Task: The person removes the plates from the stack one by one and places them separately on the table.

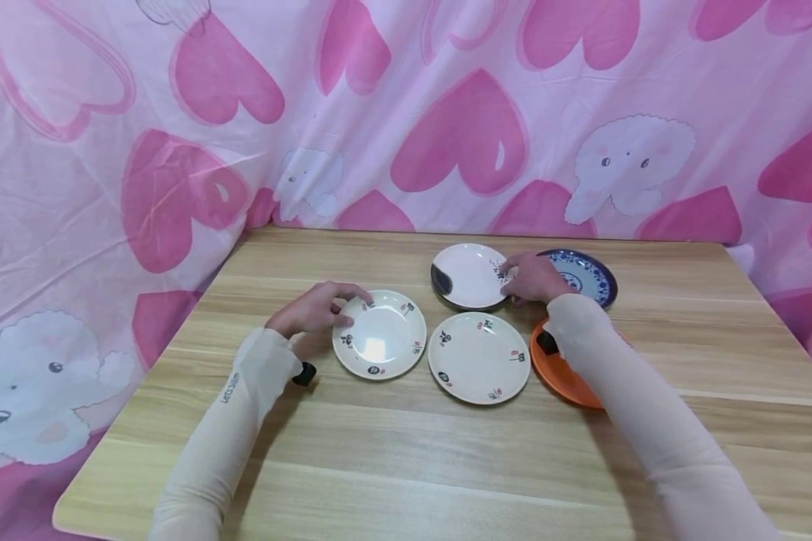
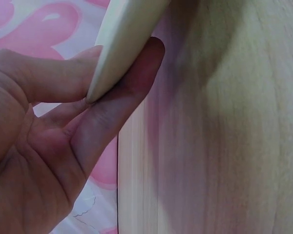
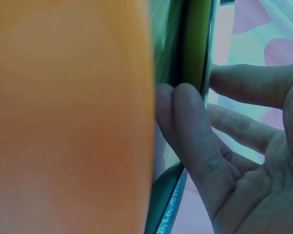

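Observation:
My left hand (image 1: 314,309) pinches the left rim of a round white plate (image 1: 386,334) with small black and red motifs. In the left wrist view the thumb lies on one face of this plate (image 2: 129,41) and fingers on the other, above its shadow. My right hand (image 1: 536,279) pinches the right rim of a white plate with a dark patch (image 1: 470,274) and a branch pattern. The right wrist view shows fingertips (image 3: 189,105) under that rim and the thumb on the other side. How far this plate is raised I cannot tell.
A second motif-printed white plate (image 1: 479,359) lies between the hands, nearer me. An orange plate (image 1: 562,379) sits under my right forearm, partly hidden. Behind the right hand is a blue-patterned plate (image 1: 592,279). A pink heart-print curtain (image 1: 352,135) borders the wooden table (image 1: 392,466).

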{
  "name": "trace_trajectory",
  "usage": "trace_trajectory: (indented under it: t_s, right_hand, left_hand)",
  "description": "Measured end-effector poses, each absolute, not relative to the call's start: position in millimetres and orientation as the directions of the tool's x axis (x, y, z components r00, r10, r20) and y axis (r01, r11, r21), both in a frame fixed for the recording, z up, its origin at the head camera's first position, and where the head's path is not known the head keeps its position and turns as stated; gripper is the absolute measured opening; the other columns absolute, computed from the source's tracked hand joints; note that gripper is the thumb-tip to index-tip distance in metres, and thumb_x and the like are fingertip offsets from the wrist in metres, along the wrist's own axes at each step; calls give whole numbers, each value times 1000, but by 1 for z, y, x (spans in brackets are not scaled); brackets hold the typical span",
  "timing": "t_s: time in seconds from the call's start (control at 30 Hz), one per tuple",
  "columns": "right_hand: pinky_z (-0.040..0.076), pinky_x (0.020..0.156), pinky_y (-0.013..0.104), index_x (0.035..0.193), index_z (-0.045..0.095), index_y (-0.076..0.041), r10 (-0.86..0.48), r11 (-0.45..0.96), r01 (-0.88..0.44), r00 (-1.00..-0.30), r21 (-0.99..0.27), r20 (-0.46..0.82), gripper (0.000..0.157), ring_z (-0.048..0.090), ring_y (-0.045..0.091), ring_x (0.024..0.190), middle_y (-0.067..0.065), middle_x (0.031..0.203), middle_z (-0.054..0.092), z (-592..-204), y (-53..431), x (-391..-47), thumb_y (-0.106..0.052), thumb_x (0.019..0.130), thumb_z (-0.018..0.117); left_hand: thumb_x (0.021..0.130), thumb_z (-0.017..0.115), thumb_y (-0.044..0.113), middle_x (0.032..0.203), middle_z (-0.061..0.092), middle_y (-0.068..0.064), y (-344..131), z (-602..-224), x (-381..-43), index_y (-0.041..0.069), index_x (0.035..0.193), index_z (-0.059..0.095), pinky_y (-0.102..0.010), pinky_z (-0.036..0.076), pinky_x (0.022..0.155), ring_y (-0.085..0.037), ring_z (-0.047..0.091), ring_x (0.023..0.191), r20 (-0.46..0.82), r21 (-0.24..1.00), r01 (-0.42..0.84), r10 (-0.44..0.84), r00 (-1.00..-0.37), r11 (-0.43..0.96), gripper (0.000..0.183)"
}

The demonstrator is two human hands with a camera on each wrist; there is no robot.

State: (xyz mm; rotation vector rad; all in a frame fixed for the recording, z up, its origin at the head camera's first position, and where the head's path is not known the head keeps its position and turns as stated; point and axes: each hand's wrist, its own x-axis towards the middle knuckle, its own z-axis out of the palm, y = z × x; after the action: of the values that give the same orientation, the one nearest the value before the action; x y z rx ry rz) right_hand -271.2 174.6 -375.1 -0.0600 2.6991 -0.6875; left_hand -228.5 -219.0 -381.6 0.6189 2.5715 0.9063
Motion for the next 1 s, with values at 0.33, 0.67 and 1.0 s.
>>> trace_trajectory:
  t_s: [0.33,0.67,1.0]
  right_hand:
    - [49,61,23,139,57,-7,-124,879,47,-938,-474,-322,49,69,18,68,11,84,71,-375,175,-271,-18,93,68]
    - [50,63,23,139,57,-7,-122,878,47,-941,-477,-317,48,70,17,69,12,86,71,-379,175,-273,-17,94,68]
    - [50,63,23,139,57,-8,-108,878,60,-942,-475,-318,48,70,19,71,14,92,71,-380,174,-274,-18,94,68]
  left_hand:
    - [86,72,-5,141,60,-14,-223,-384,-230,10,127,67,-51,53,105,-31,55,128,-152,668,309,531,-834,677,44]
    - [84,76,-2,131,67,-13,-225,-381,-225,10,127,67,-49,53,105,-29,63,112,-191,632,300,520,-833,714,46]
    - [80,79,-4,129,65,-15,-223,-380,-218,15,135,63,-45,56,99,-29,65,108,-200,617,253,460,-865,745,60]
